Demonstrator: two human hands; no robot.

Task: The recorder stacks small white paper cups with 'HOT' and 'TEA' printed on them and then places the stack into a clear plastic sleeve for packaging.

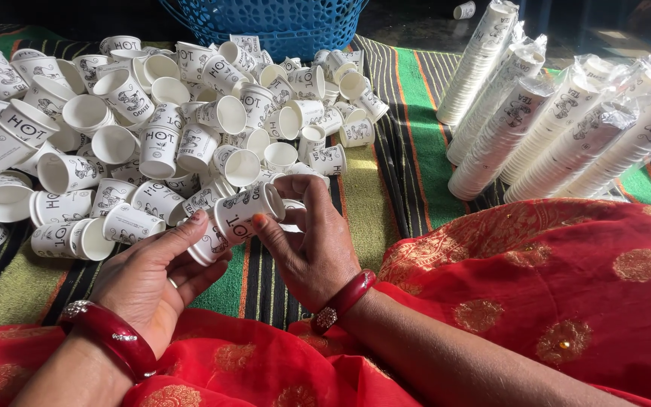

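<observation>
My left hand [152, 275] and my right hand [310, 241] meet over the striped cloth, both gripping a short nested stack of white printed paper cups [235, 218]. The stack lies on its side, its open mouth toward the right hand. My left fingers pinch its lower end, and my right thumb and fingers wrap the upper cup. Both wrists wear dark red bangles. Just beyond the hands spreads a large heap of loose paper cups [137, 128], several lying on their sides or upside down.
A blue plastic basket [273, 22] stands at the back. Several long cup stacks in clear plastic sleeves [559, 128] lie at the right. A green, black and orange striped cloth [408, 151] covers the floor. Red patterned fabric [566, 301] covers my lap.
</observation>
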